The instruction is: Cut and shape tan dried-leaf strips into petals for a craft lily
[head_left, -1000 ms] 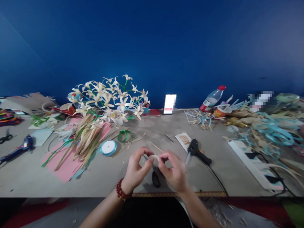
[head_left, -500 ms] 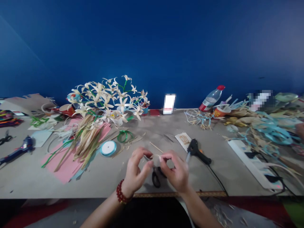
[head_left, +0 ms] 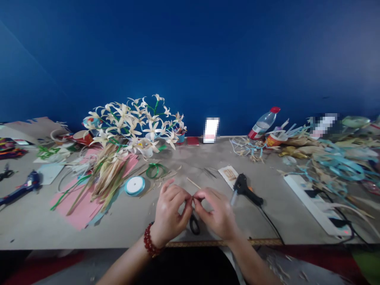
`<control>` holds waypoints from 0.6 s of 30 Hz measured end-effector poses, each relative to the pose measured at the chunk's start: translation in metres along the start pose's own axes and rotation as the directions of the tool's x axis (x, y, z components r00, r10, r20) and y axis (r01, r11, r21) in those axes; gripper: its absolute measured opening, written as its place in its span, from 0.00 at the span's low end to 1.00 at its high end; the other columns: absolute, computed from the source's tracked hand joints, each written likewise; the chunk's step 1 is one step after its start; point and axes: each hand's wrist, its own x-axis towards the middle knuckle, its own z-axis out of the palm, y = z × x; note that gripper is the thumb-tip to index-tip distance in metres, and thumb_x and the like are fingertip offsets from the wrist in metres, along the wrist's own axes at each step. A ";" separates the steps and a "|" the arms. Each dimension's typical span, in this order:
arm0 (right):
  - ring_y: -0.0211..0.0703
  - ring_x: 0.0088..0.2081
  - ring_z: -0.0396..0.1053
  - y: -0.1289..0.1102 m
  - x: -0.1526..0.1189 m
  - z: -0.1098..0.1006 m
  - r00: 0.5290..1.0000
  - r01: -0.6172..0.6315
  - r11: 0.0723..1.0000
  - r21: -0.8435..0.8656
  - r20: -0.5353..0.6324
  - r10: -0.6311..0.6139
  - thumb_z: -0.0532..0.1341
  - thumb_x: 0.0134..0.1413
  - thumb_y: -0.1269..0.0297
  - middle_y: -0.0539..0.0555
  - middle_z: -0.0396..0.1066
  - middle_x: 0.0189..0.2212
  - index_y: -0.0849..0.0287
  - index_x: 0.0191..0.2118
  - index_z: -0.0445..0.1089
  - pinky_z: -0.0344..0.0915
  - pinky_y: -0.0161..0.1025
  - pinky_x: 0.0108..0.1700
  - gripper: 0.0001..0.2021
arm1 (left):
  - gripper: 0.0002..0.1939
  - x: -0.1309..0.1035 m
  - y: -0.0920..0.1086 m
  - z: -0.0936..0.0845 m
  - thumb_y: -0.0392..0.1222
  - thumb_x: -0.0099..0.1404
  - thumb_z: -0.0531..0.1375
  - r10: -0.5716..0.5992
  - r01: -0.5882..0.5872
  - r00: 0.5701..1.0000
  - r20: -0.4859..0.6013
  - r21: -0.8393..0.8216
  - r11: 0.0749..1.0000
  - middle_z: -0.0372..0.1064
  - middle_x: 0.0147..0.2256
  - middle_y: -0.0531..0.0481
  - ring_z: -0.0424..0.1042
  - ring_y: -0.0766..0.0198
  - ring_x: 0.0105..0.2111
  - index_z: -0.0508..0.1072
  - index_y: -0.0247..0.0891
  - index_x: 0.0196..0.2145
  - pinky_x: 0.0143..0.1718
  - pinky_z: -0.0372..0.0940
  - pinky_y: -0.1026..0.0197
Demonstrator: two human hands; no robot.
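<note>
My left hand (head_left: 175, 208), with a red bead bracelet (head_left: 151, 239) at its wrist, pinches thumb and forefinger together. My right hand (head_left: 214, 209) does the same, its fingertips meeting the left ones. Whatever lies between the fingertips is too small and hidden to make out. Under the hands, the black handle loop of the scissors (head_left: 194, 225) shows; the rest is covered. Just beyond the fingers lies a thin pale stick (head_left: 193, 183). A black glue gun (head_left: 245, 188) rests to the right of my right hand, and a ribbon spool (head_left: 135, 185) is left of my left hand.
White artificial flowers (head_left: 139, 122) stand at the back left, behind a bundle of dried husk strips (head_left: 111, 180) on pink paper (head_left: 75, 206). At right lie a power strip (head_left: 314, 206) and tangled blue ribbon (head_left: 344, 162). A plastic bottle (head_left: 264, 122) leans near the wall.
Both hands have drawn together and the left fingers have closed into a pinch. The pale thin piece seen at the right fingertips is now hidden.
</note>
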 end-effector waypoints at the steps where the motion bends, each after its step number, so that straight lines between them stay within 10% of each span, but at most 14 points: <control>1: 0.42 0.29 0.70 0.001 0.000 0.000 1.000 0.004 1.000 -0.009 0.002 -0.004 0.57 0.59 0.70 0.51 0.72 0.26 0.55 0.33 0.67 0.66 0.38 0.33 0.05 | 0.07 -0.001 0.000 0.000 0.31 0.62 0.55 -0.003 0.003 1.000 -0.005 0.002 1.000 0.71 0.27 0.52 0.70 0.61 0.30 0.69 0.41 0.30 0.57 0.58 0.45; 8: 0.44 0.31 0.73 0.012 -0.007 -0.012 0.982 -0.052 0.996 -0.077 -0.186 0.037 0.58 0.58 0.72 0.51 0.74 0.29 0.54 0.36 0.69 0.68 0.39 0.37 0.05 | 0.07 -0.005 -0.002 -0.004 0.29 0.60 0.56 -0.026 0.026 0.998 -0.049 -0.002 1.000 0.69 0.26 0.53 0.69 0.62 0.30 0.67 0.41 0.30 0.55 0.59 0.46; 18: 0.42 0.30 0.69 -0.003 -0.001 -0.003 0.997 0.008 0.999 -0.050 0.072 -0.004 0.57 0.59 0.71 0.51 0.71 0.27 0.56 0.33 0.67 0.64 0.37 0.33 0.05 | 0.07 -0.001 0.004 -0.004 0.30 0.62 0.57 0.015 -0.015 1.000 0.008 0.015 1.000 0.70 0.28 0.53 0.69 0.62 0.31 0.68 0.40 0.31 0.57 0.56 0.46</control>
